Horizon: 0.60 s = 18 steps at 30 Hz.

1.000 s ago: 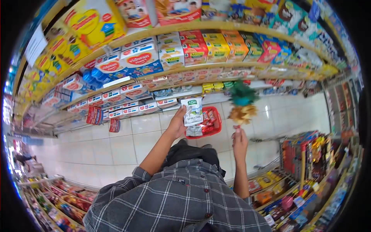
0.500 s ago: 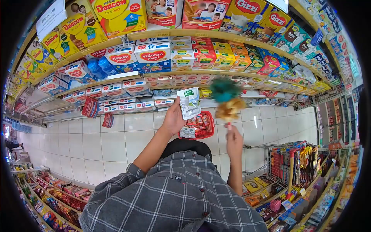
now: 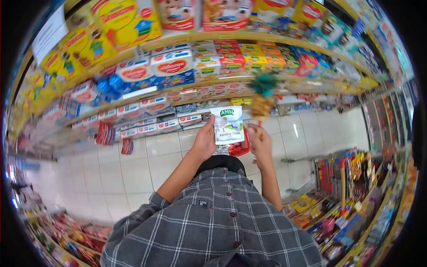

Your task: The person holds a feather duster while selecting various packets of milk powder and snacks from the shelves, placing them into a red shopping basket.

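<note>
- Head view: the left hand (image 3: 205, 141), fingers closed on its edge, grips a white packet (image 3: 229, 125), above the red basket (image 3: 240, 146).
- The right hand (image 3: 259, 144), curled round its handle, holds a green and gold duster (image 3: 262, 95), right of the packet.
- The shelves (image 3: 209, 80) stand beyond the basket.

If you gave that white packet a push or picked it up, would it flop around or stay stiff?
Probably fairly stiff but light: the white packet stays upright and nearly flat though the left hand grips only one edge. Its shiny surface could be a bit slippery. Being flat, it would likely slide rather than roll.
</note>
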Tool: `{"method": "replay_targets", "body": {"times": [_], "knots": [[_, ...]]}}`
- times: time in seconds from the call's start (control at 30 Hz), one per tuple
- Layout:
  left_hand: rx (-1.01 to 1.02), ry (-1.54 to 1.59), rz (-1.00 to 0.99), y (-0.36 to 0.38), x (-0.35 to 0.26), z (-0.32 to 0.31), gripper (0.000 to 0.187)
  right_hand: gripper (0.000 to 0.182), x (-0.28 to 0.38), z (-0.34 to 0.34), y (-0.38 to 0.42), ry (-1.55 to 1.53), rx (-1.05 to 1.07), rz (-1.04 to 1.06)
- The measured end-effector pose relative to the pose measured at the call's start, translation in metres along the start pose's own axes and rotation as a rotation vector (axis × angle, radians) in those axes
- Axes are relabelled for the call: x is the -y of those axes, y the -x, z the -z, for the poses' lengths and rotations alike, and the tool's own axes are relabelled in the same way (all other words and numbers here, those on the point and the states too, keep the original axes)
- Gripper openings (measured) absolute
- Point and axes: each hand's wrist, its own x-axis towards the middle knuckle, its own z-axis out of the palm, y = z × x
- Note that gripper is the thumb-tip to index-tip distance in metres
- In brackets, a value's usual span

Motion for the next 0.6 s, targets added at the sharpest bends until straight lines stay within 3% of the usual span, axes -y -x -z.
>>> {"method": "replay_targets", "body": {"times": [0.07,0.13,0.23,0.27,0.3,0.33,0.37,0.4,0.47,0.57,0.6], "knots": [[-0.111,-0.153,0.014,0.001,0.01,-0.008,0.054,0.02,-0.001,-0.016,0.002,-0.121,0.121,0.001],[-0.207,-0.326,-0.007,-0.003,0.021,-0.003,0.055,0.024,-0.025,-0.009,-0.006,0.001,0.064,0.077],[-0.281,-0.722,-0.239,-0.001,0.033,0.01,0.059,0.027,-0.014,0.004,-0.007,0.338,-0.126,0.127],[-0.193,-0.651,-0.195,-0.001,0.033,0.008,0.061,0.028,-0.007,0.008,-0.005,0.482,-0.196,0.117],[-0.114,-0.572,-0.15,0.0,0.033,0.004,0.063,0.028,-0.011,0.007,-0.004,0.427,-0.225,0.188],[-0.052,-0.491,-0.106,-0.001,0.033,-0.004,0.065,0.032,0.001,0.002,0.002,0.407,-0.185,0.258],[-0.036,-0.412,-0.05,-0.001,0.03,-0.015,0.066,0.035,0.017,-0.002,0.012,0.346,-0.021,0.146],[0.032,-0.226,0.094,-0.006,0.026,0.005,0.063,0.036,-0.004,-0.017,0.01,0.309,0.022,0.348],[0.201,0.119,0.159,-0.028,0.027,0.083,0.059,0.038,0.009,-0.029,0.026,0.269,0.196,0.314],[-0.012,-0.062,-0.073,-0.013,0.021,0.023,0.066,0.04,0.028,-0.023,0.038,0.193,0.207,0.238],[0.034,0.027,-0.06,-0.021,0.013,0.033,0.062,0.039,0.017,-0.018,0.034,0.218,0.187,0.261]]}}
